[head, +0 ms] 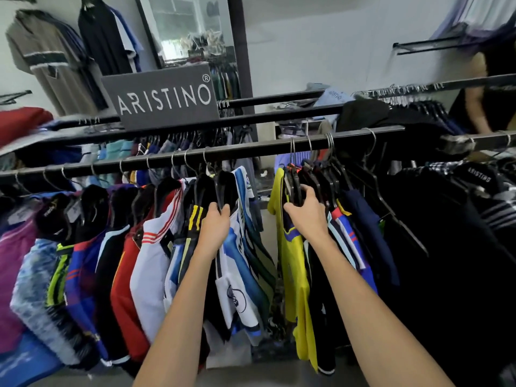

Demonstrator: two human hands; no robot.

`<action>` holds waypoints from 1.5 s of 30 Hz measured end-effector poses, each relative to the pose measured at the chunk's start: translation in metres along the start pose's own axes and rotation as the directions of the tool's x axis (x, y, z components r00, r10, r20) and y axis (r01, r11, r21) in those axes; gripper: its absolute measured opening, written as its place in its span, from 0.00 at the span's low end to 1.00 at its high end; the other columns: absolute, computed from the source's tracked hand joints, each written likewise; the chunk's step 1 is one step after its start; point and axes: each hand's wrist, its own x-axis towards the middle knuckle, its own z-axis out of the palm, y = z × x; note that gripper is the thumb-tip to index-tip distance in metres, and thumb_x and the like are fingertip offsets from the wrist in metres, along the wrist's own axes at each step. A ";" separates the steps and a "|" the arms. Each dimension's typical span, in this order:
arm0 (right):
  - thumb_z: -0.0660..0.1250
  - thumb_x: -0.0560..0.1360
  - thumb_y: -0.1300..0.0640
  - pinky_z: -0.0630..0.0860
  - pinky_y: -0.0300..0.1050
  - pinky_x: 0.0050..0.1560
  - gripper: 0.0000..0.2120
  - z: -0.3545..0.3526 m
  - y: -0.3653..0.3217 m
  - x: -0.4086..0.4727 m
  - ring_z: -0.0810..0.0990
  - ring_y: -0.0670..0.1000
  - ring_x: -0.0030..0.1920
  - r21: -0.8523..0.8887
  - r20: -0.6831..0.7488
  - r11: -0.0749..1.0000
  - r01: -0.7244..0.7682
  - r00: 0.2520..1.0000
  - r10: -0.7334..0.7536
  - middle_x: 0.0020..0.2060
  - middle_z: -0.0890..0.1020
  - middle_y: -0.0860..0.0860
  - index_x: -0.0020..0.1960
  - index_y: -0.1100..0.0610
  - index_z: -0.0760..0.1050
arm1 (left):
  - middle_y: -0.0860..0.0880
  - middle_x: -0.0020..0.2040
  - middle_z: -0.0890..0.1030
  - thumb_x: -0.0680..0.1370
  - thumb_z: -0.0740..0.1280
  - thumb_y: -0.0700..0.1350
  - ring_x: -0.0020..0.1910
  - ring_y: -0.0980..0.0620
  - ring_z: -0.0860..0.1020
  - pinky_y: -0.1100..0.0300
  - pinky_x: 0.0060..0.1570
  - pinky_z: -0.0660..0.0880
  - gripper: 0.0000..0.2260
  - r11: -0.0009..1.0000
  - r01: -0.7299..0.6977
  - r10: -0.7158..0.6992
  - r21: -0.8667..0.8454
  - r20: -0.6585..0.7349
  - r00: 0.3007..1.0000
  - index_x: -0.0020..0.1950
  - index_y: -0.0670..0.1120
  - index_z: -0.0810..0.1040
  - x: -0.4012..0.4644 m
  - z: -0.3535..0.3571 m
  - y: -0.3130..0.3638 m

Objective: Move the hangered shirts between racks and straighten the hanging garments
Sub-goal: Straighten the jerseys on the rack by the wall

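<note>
We've got the long black rail [251,152] running across in front of us, packed with bright jerseys on the left and dark garments on the right, a gap open between the two bunches. Our left hand [216,226] curls its fingers round the black hanger [223,188] of the blue-and-white shirt [240,263], while our right hand [305,210] grips the hangers beside the yellow shirt [293,261].

Yellow jersey [293,263], red shirt [122,297], black rail [195,156], grey sign [162,99].
</note>
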 end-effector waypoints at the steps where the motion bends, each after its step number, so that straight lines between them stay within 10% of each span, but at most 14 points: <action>1: 0.68 0.72 0.48 0.80 0.54 0.47 0.31 0.001 0.000 0.000 0.82 0.54 0.47 0.003 -0.002 1.000 0.003 1.000 -0.003 0.45 0.83 0.50 0.73 0.46 0.64 | 0.47 0.44 0.72 0.85 0.54 0.51 0.46 0.45 0.73 0.53 0.40 0.66 0.14 1.000 -0.005 0.005 0.009 -0.006 1.000 0.59 0.40 0.67 0.000 -0.001 -0.002; 13: 0.68 0.76 0.52 0.76 0.49 0.45 0.30 0.007 0.005 0.008 0.73 0.39 0.43 0.062 0.013 0.998 0.009 1.000 -0.010 0.52 0.82 0.49 0.74 0.46 0.61 | 0.43 0.41 0.77 0.85 0.55 0.48 0.37 0.47 0.75 0.51 0.36 0.68 0.15 0.985 -0.015 0.026 0.174 -0.059 0.998 0.65 0.38 0.66 0.002 -0.002 -0.004; 20: 0.59 0.79 0.31 0.71 0.51 0.53 0.30 0.014 0.012 0.008 0.77 0.54 0.57 0.077 0.020 0.996 0.043 0.999 -0.044 0.53 0.78 0.47 0.74 0.45 0.62 | 0.44 0.65 0.70 0.79 0.65 0.47 0.62 0.44 0.73 0.50 0.51 0.77 0.18 0.801 -0.312 0.511 0.510 -0.312 0.801 0.67 0.42 0.69 -0.042 0.028 0.041; 27: 0.53 0.84 0.40 0.69 0.52 0.53 0.19 0.009 0.015 0.012 0.78 0.60 0.58 0.128 0.041 0.990 0.052 0.997 -0.058 0.53 0.81 0.51 0.70 0.48 0.69 | 0.45 0.58 0.79 0.83 0.56 0.58 0.59 0.45 0.77 0.48 0.60 0.73 0.20 0.986 -0.162 0.153 0.050 0.145 0.978 0.63 0.45 0.76 -0.030 0.103 0.042; 35: 0.46 0.86 0.42 0.66 0.46 0.52 0.21 0.002 0.018 0.009 0.76 0.40 0.48 0.227 0.059 0.972 0.063 0.995 -0.078 0.46 0.78 0.45 0.59 0.52 0.73 | 0.44 0.54 0.77 0.83 0.58 0.55 0.55 0.44 0.77 0.51 0.53 0.74 0.17 0.995 -0.091 0.085 0.048 0.122 0.989 0.58 0.42 0.74 -0.025 0.116 0.048; 45: 0.48 0.85 0.38 0.66 0.47 0.57 0.23 0.006 0.027 0.020 0.77 0.52 0.57 0.202 0.038 0.977 0.072 0.996 -0.081 0.50 0.79 0.44 0.68 0.48 0.73 | 0.35 0.57 0.79 0.84 0.56 0.50 0.59 0.36 0.75 0.48 0.53 0.70 0.13 0.990 -0.039 0.038 0.135 0.012 0.999 0.56 0.40 0.71 -0.009 0.072 0.030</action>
